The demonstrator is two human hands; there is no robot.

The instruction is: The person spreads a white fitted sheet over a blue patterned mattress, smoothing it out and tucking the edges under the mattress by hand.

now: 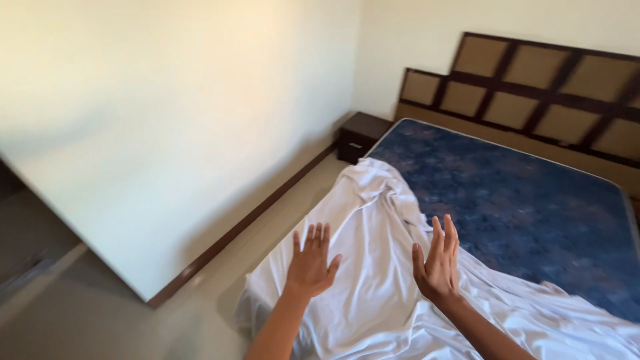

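Head view shows me the white sheet (pixel 373 280) rumpled across the lower centre of the frame over the blue mattress (pixel 520 200), so I'd judge gripping its near edge evenly best, with my left hand (pixel 311 265) and right hand (pixel 437 265) both spread empty just above it.

A dark wooden headboard (pixel 533 87) with tan panels stands at the far edge of the bed. A small dark nightstand (pixel 362 135) sits in the room's corner beside it. A cream wall (pixel 167 133) with a brown baseboard (pixel 247 227) meets the pale floor (pixel 100 307).
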